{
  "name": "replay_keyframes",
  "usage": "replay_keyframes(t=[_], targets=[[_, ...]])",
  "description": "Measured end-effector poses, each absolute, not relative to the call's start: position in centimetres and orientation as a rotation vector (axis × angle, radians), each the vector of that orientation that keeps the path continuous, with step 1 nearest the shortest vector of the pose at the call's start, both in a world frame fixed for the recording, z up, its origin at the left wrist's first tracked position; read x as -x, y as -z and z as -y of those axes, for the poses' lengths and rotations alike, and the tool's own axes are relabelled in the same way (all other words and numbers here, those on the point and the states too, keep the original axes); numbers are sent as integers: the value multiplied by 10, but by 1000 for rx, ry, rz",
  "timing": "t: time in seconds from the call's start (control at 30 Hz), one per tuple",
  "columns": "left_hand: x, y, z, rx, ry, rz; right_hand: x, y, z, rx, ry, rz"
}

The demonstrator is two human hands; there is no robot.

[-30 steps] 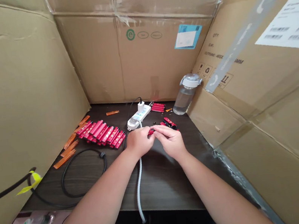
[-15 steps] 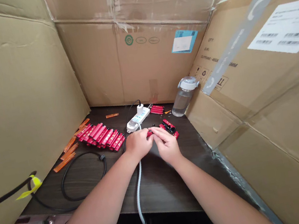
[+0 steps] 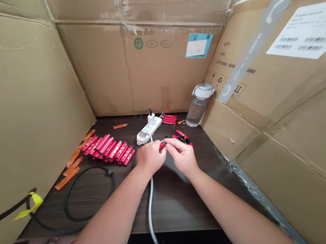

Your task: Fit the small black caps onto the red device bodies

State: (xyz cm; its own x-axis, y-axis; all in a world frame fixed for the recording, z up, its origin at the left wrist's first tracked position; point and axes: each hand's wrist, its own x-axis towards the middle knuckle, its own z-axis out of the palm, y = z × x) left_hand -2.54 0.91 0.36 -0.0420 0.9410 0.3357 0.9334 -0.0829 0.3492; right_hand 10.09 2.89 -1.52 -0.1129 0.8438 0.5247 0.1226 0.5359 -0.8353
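Between my two hands, over the middle of the table, is a small red case [image 3: 162,144] with a dark end, mostly covered by fingers. My left hand [image 3: 149,158] is closed around its left part. The fingertips of my right hand [image 3: 183,156] pinch together at its right end, and any smaller part there is hidden. Several similar red cases with gold marks [image 3: 105,148] lie piled in rows left of my hands. Just beyond my right hand is a loose group of red and black pieces [image 3: 183,135].
Behind my hands lies a white power strip [image 3: 148,131] with a plug in it; its white cable [image 3: 151,211] runs under my left arm. A water bottle [image 3: 199,105], more red cases [image 3: 169,119], orange strips [image 3: 73,164] and a black cable [image 3: 66,205] surround it. Cardboard walls [image 3: 94,67] enclose the table.
The whole view has shifted slightly. Both hands stay together at the red case, and the right fingers have moved only a little at its end.
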Motion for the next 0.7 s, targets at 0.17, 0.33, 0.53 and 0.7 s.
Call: replay_keyframes(t=[0.17,0.33,0.53,0.7], targets=[[26,-5,-8,-2225,-822,-2031,-110,10,-33,804,-599,1700],[26,-5,-7,-2212,-845,-2026,-109,13,-29,745,-437,1716],[26,-6,-7,-2171,-755,-2074,-99,19,-23,735,-564,1654],[27,-6,-7,-2147,-701,-2120,-92,19,-18,718,-754,1588]])
